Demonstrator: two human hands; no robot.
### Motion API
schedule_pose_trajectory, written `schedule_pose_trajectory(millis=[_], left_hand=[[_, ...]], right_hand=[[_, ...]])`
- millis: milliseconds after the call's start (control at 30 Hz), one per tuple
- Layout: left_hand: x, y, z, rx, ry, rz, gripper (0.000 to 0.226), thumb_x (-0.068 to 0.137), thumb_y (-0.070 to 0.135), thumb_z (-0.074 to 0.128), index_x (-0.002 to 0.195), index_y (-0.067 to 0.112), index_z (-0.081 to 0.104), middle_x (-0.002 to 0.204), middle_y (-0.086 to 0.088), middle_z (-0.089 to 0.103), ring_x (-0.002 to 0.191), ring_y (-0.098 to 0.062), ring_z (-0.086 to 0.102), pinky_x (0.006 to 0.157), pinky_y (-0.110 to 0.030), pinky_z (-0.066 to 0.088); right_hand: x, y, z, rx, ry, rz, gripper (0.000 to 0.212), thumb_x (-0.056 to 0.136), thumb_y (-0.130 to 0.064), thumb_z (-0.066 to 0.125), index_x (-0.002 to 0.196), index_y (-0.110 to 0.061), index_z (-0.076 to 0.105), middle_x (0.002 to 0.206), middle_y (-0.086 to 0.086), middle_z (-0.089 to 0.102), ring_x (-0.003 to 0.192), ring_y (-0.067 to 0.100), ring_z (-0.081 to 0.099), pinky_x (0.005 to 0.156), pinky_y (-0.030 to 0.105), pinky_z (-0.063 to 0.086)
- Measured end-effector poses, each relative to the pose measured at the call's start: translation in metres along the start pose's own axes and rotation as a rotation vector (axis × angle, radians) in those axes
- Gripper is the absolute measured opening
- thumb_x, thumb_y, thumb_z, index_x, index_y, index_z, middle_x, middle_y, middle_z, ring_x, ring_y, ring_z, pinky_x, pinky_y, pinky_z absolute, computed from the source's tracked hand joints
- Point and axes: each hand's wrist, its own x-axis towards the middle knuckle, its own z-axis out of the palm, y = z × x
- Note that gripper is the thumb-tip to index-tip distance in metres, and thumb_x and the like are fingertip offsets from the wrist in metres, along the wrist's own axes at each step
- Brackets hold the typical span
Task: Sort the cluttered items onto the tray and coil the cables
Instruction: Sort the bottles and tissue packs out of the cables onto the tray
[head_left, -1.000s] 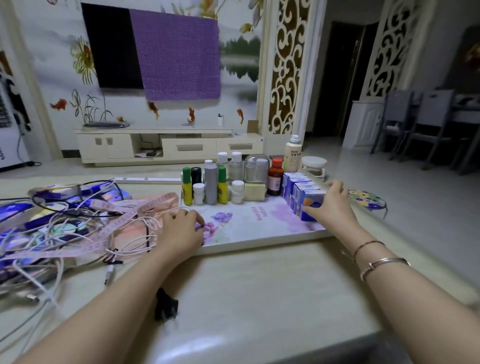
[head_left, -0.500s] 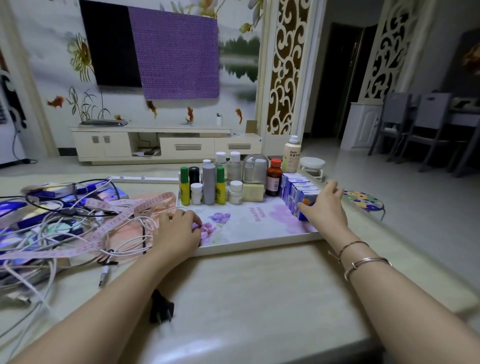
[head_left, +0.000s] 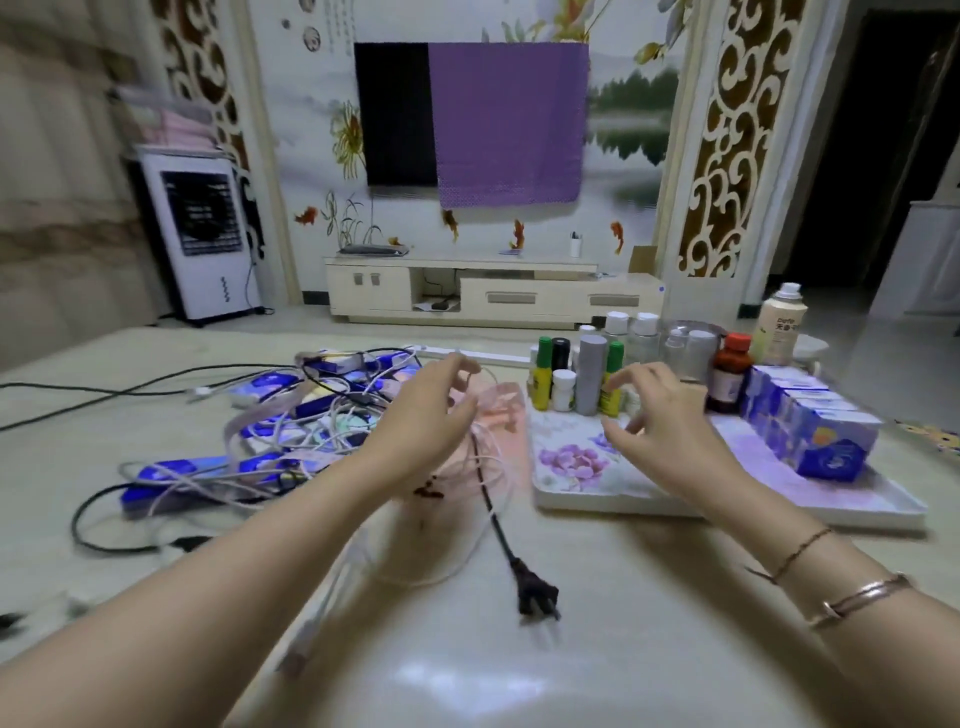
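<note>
Pale stone tabletop (head_left: 597, 649) fills the foreground, with a black two-pin plug (head_left: 537, 597) lying nearest the camera at the end of a black cord (head_left: 488, 499). A loose white cable (head_left: 332, 587) is seen beside it, running up toward the left hand (head_left: 421, 426). That hand is held over the near edge of the cable tangle (head_left: 291, 431), fingers spread and relaxed; pale cable loops lie directly beneath the fingertips, though whether any strand is actually gripped cannot be told because of motion blur. The right hand (head_left: 660, 421) is raised over the left part of the floral tray (head_left: 597, 493), fingers loosely curled and nothing seen in them; two bracelets (head_left: 852, 592) are worn on that wrist. Blue boxes (head_left: 171, 478) and a pink tape (head_left: 260, 415) are mixed into the tangle left of the tray. On the tray, a row of blue-and-white cartons (head_left: 815, 426) is lined along the right side, while small bottles stand at the back edge, among them a grey cylinder (head_left: 592, 379), a yellow bottle with a green cap (head_left: 543, 379) and a brown bottle with a red cap (head_left: 730, 374). A white spray bottle (head_left: 779, 327) stands just behind the tray. Farther back, a cream television cabinet (head_left: 483, 291) is set against a painted wall, with a purple cloth (head_left: 509, 124) draped over the television (head_left: 395, 114) and a white air cooler (head_left: 202, 239) at left.
</note>
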Motion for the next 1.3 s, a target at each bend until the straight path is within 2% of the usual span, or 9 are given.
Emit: schedule_pose_trajectory(millis=[233,367,533,700,867,1000,1100,1200,1300], left_hand=[[-0.030,-0.038,-0.094,0.080,0.043,-0.134,0.020,0.091,0.012,0.050,0.108,0.019,0.059,0.098,0.001,0.062,0.077,-0.013,0.057,0.067,-0.027,0.046],[-0.048,-0.067,-0.130,0.188,0.071,-0.205,0.019,0.088,0.008,0.052,0.099,0.013,0.066,0.096,0.001,0.066,0.080,-0.015,0.059,0.063,-0.017,0.042],[-0.064,-0.118,-0.160,0.372,0.062,-0.401,0.028,0.086,0.007,0.050,0.109,0.013,0.065,0.115,-0.004,0.064,0.103,-0.021,0.059,0.090,-0.030,0.045],[-0.068,-0.156,-0.173,0.333,-0.191,-0.675,0.044,0.088,0.004,0.049,0.132,0.008,0.050,0.136,-0.011,0.052,0.122,-0.024,0.051,0.100,-0.028,0.041],[-0.068,-0.163,-0.179,0.169,-0.281,-0.702,0.044,0.080,0.026,0.073,0.121,0.015,0.060,0.119,-0.004,0.059,0.109,-0.021,0.057,0.099,-0.032,0.046],[-0.066,-0.150,-0.174,0.121,-0.137,-0.641,0.028,0.075,0.014,0.076,0.101,0.007,0.069,0.084,-0.007,0.063,0.073,-0.018,0.055,0.062,-0.024,0.043],[-0.061,-0.126,-0.172,0.053,-0.005,-0.518,0.017,0.074,0.012,0.076,0.091,0.010,0.072,0.067,-0.003,0.057,0.060,-0.015,0.047,0.054,-0.023,0.034],[-0.050,-0.096,-0.169,-0.025,0.113,-0.412,0.010,0.075,0.012,0.076,0.084,0.012,0.071,0.069,-0.004,0.058,0.063,-0.016,0.048,0.057,-0.025,0.033],[-0.038,-0.053,-0.152,-0.128,0.088,-0.288,0.012,0.075,0.015,0.076,0.087,0.017,0.073,0.082,-0.007,0.068,0.069,-0.013,0.055,0.061,-0.022,0.041]], right_hand=[[0.016,-0.084,0.041,0.222,0.011,-0.102,0.015,0.084,-0.013,0.062,0.095,-0.022,0.057,0.101,-0.004,0.050,0.066,-0.002,0.058,0.062,0.019,0.038],[0.022,-0.128,0.063,0.264,-0.031,-0.172,0.010,0.084,-0.014,0.061,0.091,-0.021,0.059,0.097,-0.005,0.056,0.067,0.004,0.056,0.063,0.017,0.039],[0.030,-0.166,0.088,0.277,-0.145,-0.238,0.011,0.085,-0.013,0.059,0.089,-0.023,0.059,0.090,-0.007,0.059,0.071,0.005,0.055,0.061,0.013,0.038],[0.035,-0.186,0.104,0.289,-0.219,-0.231,0.008,0.086,-0.015,0.056,0.091,-0.019,0.061,0.087,-0.005,0.062,0.074,0.008,0.056,0.068,0.025,0.042],[0.034,-0.196,0.113,0.277,-0.255,-0.208,0.008,0.087,-0.016,0.056,0.093,-0.016,0.062,0.087,-0.005,0.063,0.076,0.011,0.055,0.070,0.027,0.044],[0.028,-0.199,0.116,0.281,-0.284,-0.187,0.006,0.086,-0.019,0.056,0.090,-0.021,0.060,0.086,-0.010,0.063,0.076,0.012,0.057,0.074,0.036,0.049],[0.023,-0.197,0.106,0.296,-0.272,-0.177,0.006,0.087,-0.019,0.057,0.090,-0.020,0.061,0.087,-0.008,0.064,0.075,0.011,0.057,0.073,0.030,0.047],[0.022,-0.191,0.092,0.375,-0.258,-0.141,0.006,0.088,-0.020,0.059,0.093,-0.022,0.060,0.089,-0.007,0.065,0.075,0.009,0.059,0.066,0.021,0.044],[0.020,-0.172,0.070,0.568,-0.234,-0.020,0.027,0.088,-0.028,0.064,0.113,-0.023,0.053,0.103,-0.005,0.062,0.078,0.011,0.062,0.066,0.025,0.048]])
